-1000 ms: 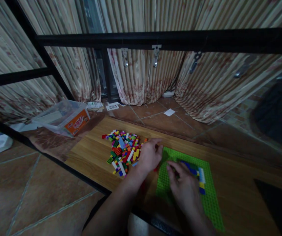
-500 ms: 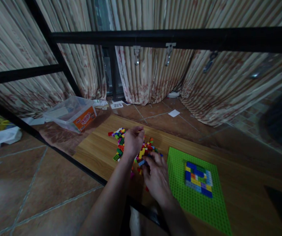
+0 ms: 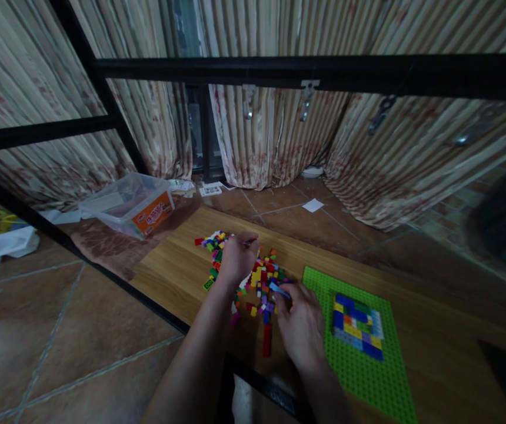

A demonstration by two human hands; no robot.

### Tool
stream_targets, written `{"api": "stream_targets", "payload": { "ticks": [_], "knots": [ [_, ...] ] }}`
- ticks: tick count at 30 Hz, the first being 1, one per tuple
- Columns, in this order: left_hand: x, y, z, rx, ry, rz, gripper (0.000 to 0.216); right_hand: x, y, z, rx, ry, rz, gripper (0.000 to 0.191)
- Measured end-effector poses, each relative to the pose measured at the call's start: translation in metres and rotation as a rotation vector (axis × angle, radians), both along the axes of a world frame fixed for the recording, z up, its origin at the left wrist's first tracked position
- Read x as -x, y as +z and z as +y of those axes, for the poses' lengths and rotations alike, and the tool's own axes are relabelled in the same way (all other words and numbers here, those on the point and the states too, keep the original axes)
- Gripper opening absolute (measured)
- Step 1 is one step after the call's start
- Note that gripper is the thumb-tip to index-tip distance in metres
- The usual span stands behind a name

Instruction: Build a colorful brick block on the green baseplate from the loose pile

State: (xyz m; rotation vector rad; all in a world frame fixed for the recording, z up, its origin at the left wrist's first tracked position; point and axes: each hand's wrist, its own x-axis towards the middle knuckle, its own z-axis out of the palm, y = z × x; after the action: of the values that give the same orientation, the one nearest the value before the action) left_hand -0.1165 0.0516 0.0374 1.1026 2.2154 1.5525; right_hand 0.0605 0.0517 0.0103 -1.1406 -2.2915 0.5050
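Note:
Over the heap of loose toy bricks (image 3: 265,274) is my left hand (image 3: 239,259), its fingers curled together at the tips. Whatever they may hold is too small and dark to make out. My right hand (image 3: 302,321) pinches a light blue toy brick (image 3: 279,290) between thumb and fingers, at the heap's right side. A long red brick (image 3: 267,340) lies just left of that hand. To the right, a green studded baseplate (image 3: 319,288) carries a flat, roughly square build of coloured bricks (image 3: 353,330), mostly blue with yellow, white and red.
The wooden tabletop (image 3: 169,259) has a black metal frame (image 3: 279,68) beyond it. A clear plastic box (image 3: 123,206) with an orange label stands past the left end. Papers (image 3: 312,205) lie on the tiled floor, before striped curtains (image 3: 275,135).
My right hand has lifted from the heap and shifted right, with the light blue brick now pinched in it. The long red brick is uncovered. My left hand stays nearly in place, slightly lower.

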Motion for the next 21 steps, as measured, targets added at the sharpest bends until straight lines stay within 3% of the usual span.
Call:
{"api": "stream_targets", "payload": {
  "ticks": [5,11,21],
  "knots": [
    [-0.002,-0.001,-0.002,0.126,-0.102,0.154,0.022,-0.007,0.003,0.005,0.088,-0.096,0.085,0.031],
    [-0.011,0.003,0.001,0.115,-0.177,0.136,0.023,-0.015,0.003,0.008,0.381,-0.090,0.322,0.036],
    [-0.032,0.005,0.008,0.053,-0.389,0.102,0.023,-0.022,0.011,0.006,0.338,-0.054,0.304,0.027]
  ]
}}
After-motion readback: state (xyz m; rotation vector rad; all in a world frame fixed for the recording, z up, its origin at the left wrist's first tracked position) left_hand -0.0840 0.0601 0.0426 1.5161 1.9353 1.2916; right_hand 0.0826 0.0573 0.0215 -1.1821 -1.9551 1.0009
